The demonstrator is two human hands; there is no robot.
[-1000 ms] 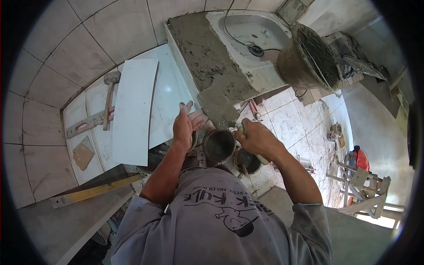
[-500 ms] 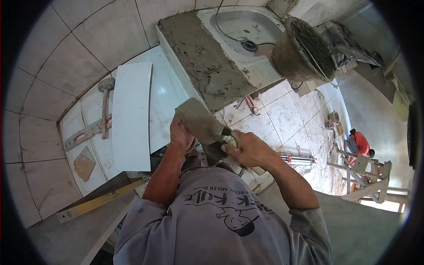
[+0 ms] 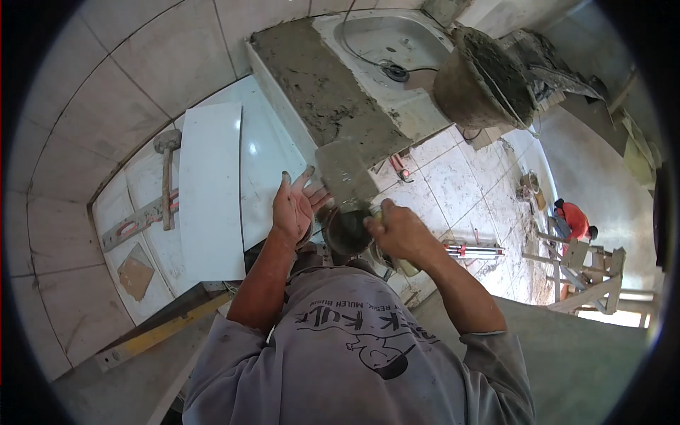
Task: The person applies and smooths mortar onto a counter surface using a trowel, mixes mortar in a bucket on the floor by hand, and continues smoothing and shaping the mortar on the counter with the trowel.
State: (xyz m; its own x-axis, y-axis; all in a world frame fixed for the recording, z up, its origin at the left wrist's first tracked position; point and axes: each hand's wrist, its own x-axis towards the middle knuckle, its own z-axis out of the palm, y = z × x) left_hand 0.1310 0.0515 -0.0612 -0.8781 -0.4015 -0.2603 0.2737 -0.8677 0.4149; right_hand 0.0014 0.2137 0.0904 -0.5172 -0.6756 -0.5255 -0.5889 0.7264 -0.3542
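Grey mortar [image 3: 319, 81] coats the counter [image 3: 280, 104]; near its corner the trowel [image 3: 346, 172] shows a broad, smeared blade, right hand [image 3: 402, 232] gripping its handle, left hand [image 3: 293, 210] open beside it.

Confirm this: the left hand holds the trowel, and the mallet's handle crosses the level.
Wrong hand: the head view shows the right hand holding the trowel, the left hand open without it. The mallet's handle does cross the level.
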